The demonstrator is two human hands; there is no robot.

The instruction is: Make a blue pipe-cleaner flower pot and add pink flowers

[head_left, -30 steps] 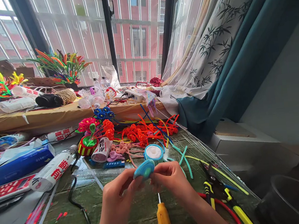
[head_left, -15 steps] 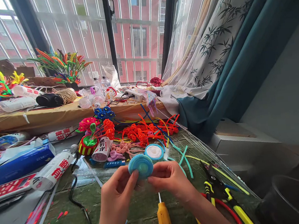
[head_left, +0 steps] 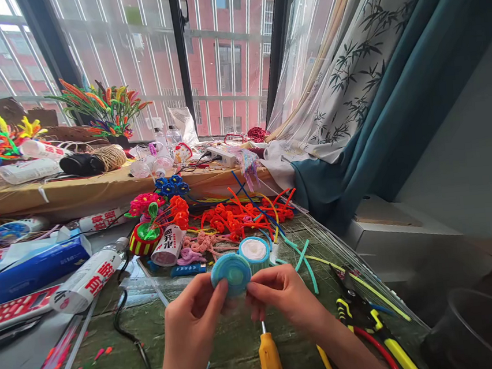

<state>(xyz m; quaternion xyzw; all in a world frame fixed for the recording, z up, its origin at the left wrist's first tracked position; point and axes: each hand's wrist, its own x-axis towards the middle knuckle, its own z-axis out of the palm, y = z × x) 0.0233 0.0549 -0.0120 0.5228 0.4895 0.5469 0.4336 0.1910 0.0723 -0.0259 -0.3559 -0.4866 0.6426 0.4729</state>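
Note:
A round blue coiled disc (head_left: 230, 272) of fuzzy pipe cleaner stands upright, its flat face toward me. My left hand (head_left: 190, 324) pinches its lower left edge and my right hand (head_left: 279, 299) pinches its lower right edge, both just above the green table mat (head_left: 227, 354). Behind the disc sits a small blue-rimmed pot with a white top (head_left: 254, 250). A yellow glue gun (head_left: 269, 363) lies below my hands, its tip pointing up at them.
Orange and red pipe-cleaner shapes (head_left: 240, 215) are piled beyond the pot. Plastic bottles (head_left: 90, 279) and a blue box (head_left: 37, 270) lie at left. Yellow-handled pliers (head_left: 363, 318) lie at right. A black cable (head_left: 132, 334) crosses the mat. Curtains (head_left: 370, 79) hang at right.
The blue disc has tipped from lying nearly flat to standing upright facing me, and my hands have risen slightly with it.

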